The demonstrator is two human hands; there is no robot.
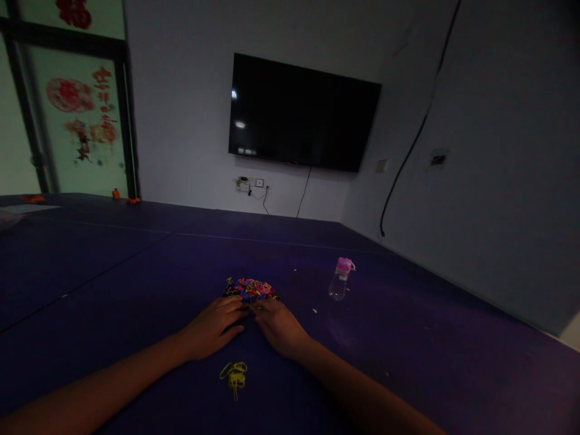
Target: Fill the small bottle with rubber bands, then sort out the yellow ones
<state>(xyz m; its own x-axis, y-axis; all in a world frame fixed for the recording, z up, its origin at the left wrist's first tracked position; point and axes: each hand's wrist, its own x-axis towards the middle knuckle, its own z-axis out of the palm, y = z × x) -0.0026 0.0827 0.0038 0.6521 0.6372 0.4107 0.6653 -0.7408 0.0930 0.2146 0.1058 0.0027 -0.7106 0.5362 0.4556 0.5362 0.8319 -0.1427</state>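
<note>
Head view: two bare hands meet at a heap of colored rubber bands [251, 289] on a dark purple surface [158, 272], the heap lying well in from the far edge, where the surface runs up to the wall. The left hand [216, 323] lies low, thumb apart from its fingers, whose tips touch the heap's near side; the right hand [281, 326] bends its fingers inward there, tips close to the left's. Whether either pinches a band cannot be told in the dim light.

A small tangle of yellow bands [236, 376] lies between the forearms, toward the near edge. A clear bottle [339, 281] with a pink cap stands toward the right edge.

Handling such thin, interlocked loops well likely calls for light fingertips: one hand steadying the heap, the other teasing out single bands without dragging neighbors, wrists kept off the yellow tangle.
</note>
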